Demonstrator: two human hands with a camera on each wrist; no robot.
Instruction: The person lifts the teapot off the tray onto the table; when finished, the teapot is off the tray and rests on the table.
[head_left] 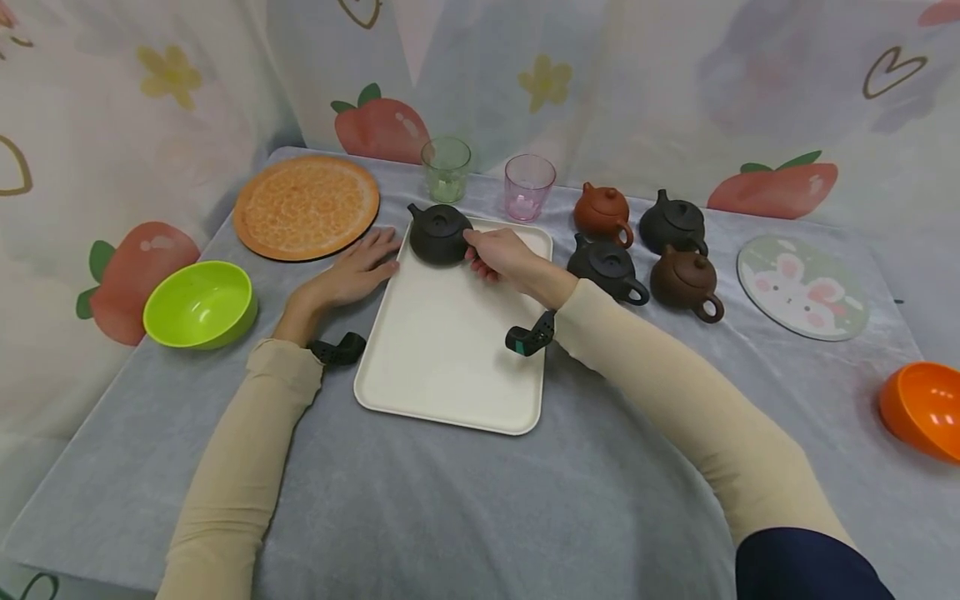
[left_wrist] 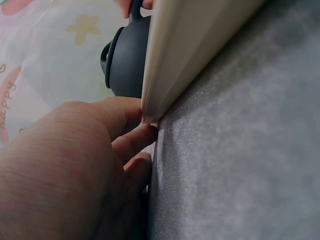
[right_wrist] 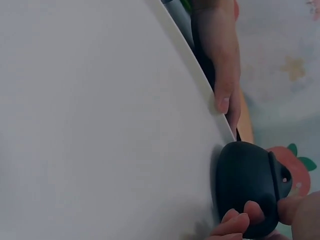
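Observation:
A black teapot [head_left: 437, 235] is at the far left corner of the cream rectangular tray [head_left: 453, 358], its spout toward the far left. My right hand [head_left: 510, 257] pinches the teapot's handle between thumb and fingers. In the right wrist view the teapot [right_wrist: 242, 182] is over the tray's corner; whether its base touches the tray I cannot tell. My left hand [head_left: 356, 271] rests at the tray's left edge with fingers extended. In the left wrist view the fingertips of that hand [left_wrist: 75, 150] touch the tray's rim [left_wrist: 165, 60], low against the grey cloth.
Right of the tray stand several more teapots: an orange-brown one [head_left: 600, 212], a dark brown one [head_left: 684, 279] and black ones. Behind are a green glass [head_left: 446, 171] and a pink glass [head_left: 528, 187]. A round orange mat [head_left: 307, 204] and green bowl [head_left: 200, 305] lie left, an orange bowl [head_left: 926, 408] far right.

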